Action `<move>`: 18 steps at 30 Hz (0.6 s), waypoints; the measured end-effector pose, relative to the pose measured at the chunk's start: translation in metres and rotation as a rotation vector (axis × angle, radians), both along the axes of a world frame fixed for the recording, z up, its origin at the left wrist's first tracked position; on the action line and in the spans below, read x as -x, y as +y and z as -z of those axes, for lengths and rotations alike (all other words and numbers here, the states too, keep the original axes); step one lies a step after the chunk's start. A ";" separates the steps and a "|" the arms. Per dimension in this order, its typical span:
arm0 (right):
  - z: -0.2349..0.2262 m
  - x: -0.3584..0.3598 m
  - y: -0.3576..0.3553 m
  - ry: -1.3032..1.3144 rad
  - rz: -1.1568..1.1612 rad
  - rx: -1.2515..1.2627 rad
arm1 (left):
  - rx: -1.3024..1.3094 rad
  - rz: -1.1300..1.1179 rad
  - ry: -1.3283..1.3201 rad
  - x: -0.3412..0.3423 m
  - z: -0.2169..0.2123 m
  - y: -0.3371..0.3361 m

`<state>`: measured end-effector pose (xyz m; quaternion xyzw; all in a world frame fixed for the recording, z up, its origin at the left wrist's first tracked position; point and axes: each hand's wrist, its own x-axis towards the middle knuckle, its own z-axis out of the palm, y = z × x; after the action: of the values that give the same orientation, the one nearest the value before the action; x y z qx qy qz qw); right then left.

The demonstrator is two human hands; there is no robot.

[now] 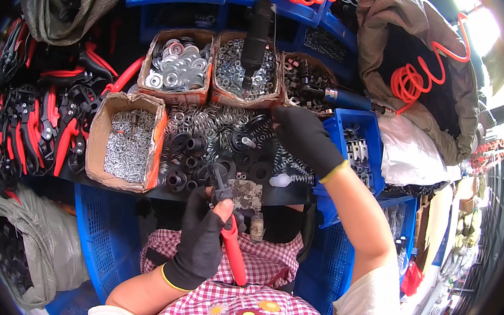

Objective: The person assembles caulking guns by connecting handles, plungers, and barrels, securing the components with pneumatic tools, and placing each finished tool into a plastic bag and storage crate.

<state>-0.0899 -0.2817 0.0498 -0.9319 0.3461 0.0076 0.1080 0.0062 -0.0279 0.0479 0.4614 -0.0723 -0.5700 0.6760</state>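
Observation:
My left hand (198, 245), in a black glove with bare fingertips, grips a pruner part with a red handle (234, 254) and a dark metal upper end. It holds the part tilted above my lap, at the bench's front edge. My right hand (307, 135), gloved the same way, reaches over the pile of springs (210, 121). Its fingers are bent together beside the boxes; what they pinch, if anything, is hidden. Black round parts (195, 144) lie among the springs between the hands. A small metal block (246, 194) sits at the bench edge.
Cardboard boxes hold washers (177, 66), nuts (229, 67) and small screws (128, 148). A black power driver (255, 45) hangs over the nuts. A blue air tool (348, 99) with a red coiled hose lies right. Red-and-black pruners (47, 123) pile up left. A blue bin (341, 120) holds metal parts.

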 end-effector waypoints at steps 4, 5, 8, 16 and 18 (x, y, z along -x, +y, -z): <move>0.012 -0.012 -0.002 0.322 0.058 0.024 | -0.032 0.013 0.100 -0.004 -0.016 -0.010; 0.008 -0.006 0.002 0.321 0.063 0.025 | -0.030 0.018 0.099 -0.004 -0.016 -0.011; -0.021 0.006 0.033 -0.285 -0.083 0.178 | 0.089 -0.027 0.263 -0.009 -0.009 -0.012; -0.054 0.026 0.144 -0.875 -0.186 0.072 | 0.023 0.004 -0.487 0.017 -0.025 -0.008; -0.054 0.035 0.156 -0.863 -0.028 -0.201 | 0.059 0.055 -0.799 0.017 -0.016 0.006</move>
<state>-0.1246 -0.1255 0.1036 -0.8393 0.2540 -0.3471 0.3325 -0.0112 -0.0220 0.0642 0.6250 -0.3581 -0.3612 0.5922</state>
